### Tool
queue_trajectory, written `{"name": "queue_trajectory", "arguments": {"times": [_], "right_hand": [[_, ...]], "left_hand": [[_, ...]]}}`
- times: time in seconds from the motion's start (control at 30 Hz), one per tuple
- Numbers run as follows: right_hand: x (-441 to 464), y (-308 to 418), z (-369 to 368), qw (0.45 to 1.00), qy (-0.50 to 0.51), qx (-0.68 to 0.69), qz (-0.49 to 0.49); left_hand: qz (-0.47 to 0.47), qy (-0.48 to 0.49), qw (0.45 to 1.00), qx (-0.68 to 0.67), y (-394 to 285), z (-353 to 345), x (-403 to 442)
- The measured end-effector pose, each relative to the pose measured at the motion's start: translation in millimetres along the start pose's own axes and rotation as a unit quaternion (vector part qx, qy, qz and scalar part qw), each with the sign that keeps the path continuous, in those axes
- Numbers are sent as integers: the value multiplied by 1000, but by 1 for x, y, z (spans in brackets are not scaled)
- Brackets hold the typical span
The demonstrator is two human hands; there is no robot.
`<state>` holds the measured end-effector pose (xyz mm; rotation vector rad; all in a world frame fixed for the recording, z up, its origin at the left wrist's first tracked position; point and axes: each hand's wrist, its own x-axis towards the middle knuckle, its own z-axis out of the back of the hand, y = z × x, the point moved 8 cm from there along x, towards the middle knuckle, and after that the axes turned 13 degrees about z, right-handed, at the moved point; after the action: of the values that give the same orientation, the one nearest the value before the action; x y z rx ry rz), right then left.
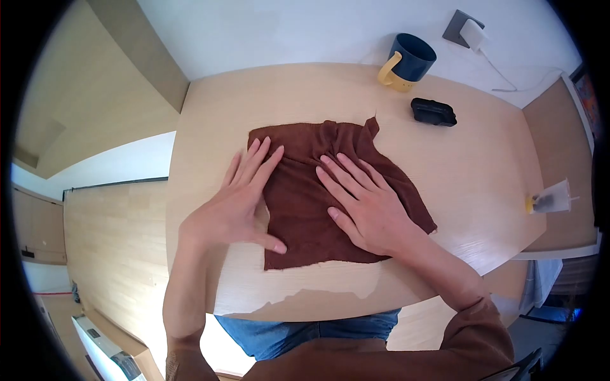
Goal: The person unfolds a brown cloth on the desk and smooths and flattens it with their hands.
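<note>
A brown cloth (pixel 305 216) lies on the light wooden table (pixel 216 101), partly wrinkled, with folds bunched near its upper right corner. My left hand (pixel 238 197) rests at the cloth's left edge, its fingers spread, the fingertips on the upper left part and the thumb on the lower left edge. Flat on the middle and right of the cloth lies my right hand (pixel 365 206), fingers extended and slightly apart. Neither hand grips the fabric.
At the table's back stands a dark blue and yellow mug (pixel 413 58). A black case-like object (pixel 433 112) lies in front of it. Near the right edge is a small clear cup (pixel 551 198). A white plug (pixel 473 35) with a cable sits in the wall socket.
</note>
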<state>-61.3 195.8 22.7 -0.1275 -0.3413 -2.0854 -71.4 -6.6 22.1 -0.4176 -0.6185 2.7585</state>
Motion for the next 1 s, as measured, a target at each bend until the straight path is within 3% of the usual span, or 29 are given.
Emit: {"name": "queue_trajectory", "arguments": {"times": [0.3,0.5,0.6,0.7,1.0], "right_hand": [[0,1,0,1000,1,2,-3],[0,1,1,1000,1,6,0],[0,1,1,1000,-2,5,1],[-1,1,1,1000,-7,15,-1],[-1,1,2,1000,-20,22,1]], "left_hand": [[53,50,994,87,-5,0,-9],[45,35,996,74,-10,0,-8],[24,-89,995,35,-16,11,-3],[39,-161,980,-114,-7,19,2],[-8,-200,980,-3,-28,27,-7]]}}
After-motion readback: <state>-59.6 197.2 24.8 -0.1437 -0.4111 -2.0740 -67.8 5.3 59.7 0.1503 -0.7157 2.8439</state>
